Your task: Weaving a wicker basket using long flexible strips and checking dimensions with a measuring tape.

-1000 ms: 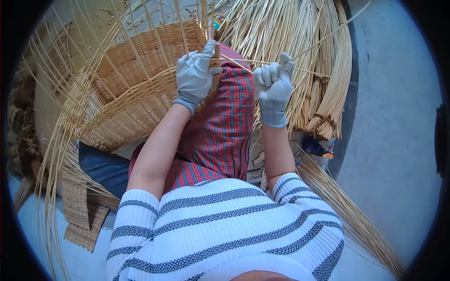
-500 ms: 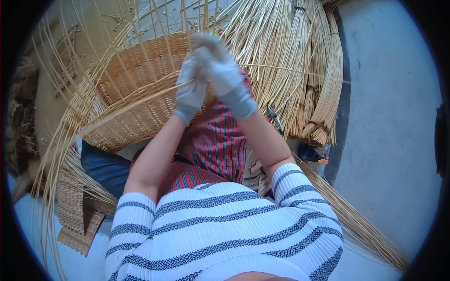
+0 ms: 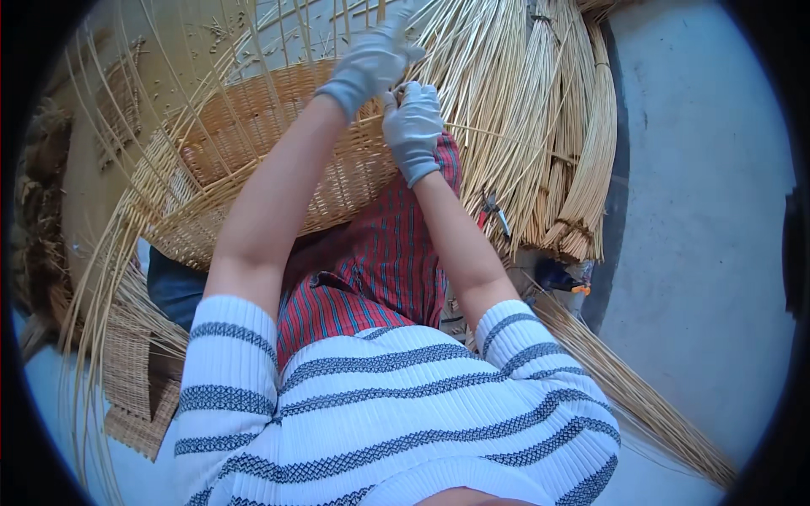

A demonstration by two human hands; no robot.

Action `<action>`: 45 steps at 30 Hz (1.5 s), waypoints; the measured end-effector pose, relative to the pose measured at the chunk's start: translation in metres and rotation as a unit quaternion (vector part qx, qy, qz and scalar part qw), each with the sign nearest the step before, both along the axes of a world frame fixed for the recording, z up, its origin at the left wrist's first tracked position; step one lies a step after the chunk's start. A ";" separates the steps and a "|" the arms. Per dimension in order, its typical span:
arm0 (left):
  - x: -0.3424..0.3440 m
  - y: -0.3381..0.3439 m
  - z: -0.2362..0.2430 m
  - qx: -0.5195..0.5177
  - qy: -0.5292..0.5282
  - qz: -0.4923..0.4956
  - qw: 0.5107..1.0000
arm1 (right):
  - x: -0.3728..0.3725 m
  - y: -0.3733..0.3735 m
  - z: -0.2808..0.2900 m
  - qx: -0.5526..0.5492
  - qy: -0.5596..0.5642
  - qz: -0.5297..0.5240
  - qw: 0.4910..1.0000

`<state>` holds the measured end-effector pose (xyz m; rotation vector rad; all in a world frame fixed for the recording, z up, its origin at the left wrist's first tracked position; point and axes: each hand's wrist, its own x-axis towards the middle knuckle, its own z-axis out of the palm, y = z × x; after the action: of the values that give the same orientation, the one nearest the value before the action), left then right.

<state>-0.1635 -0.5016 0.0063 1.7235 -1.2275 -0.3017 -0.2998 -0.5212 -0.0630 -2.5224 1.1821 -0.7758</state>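
Wicker basket (image 3: 346,190) is up against the red striped trousers (image 3: 384,240); right hand (image 3: 413,125) is curled at its right end, can't tell on what. Left hand (image 3: 369,71) is blurry just above; no telling if it's gripping anything.

Canes (image 3: 263,63) fence the basket (image 3: 211,223); reed bundles (image 3: 506,101) crowd its right; floor (image 3: 692,236) beyond lies open.
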 end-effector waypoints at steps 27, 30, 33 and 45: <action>0.067 0.530 -0.096 0.166 -0.004 0.410 0.897 | 0.228 0.344 0.026 0.522 -0.008 0.217 0.825; 0.057 0.528 -0.075 0.162 0.153 0.354 0.908 | 0.271 0.350 -0.002 0.665 -0.106 0.012 0.739; 0.062 0.525 -0.051 0.288 -0.181 0.334 0.879 | 0.282 0.354 -0.021 0.574 -0.083 -0.082 0.811; 0.104 0.548 -0.113 0.296 0.035 0.257 0.919 | 0.269 0.340 0.027 0.721 -0.261 0.171 0.618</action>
<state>-0.0597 0.0464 -0.1063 2.4565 -0.6102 -0.4380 -0.0304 -0.1807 -0.0361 -0.9372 0.5521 -0.1604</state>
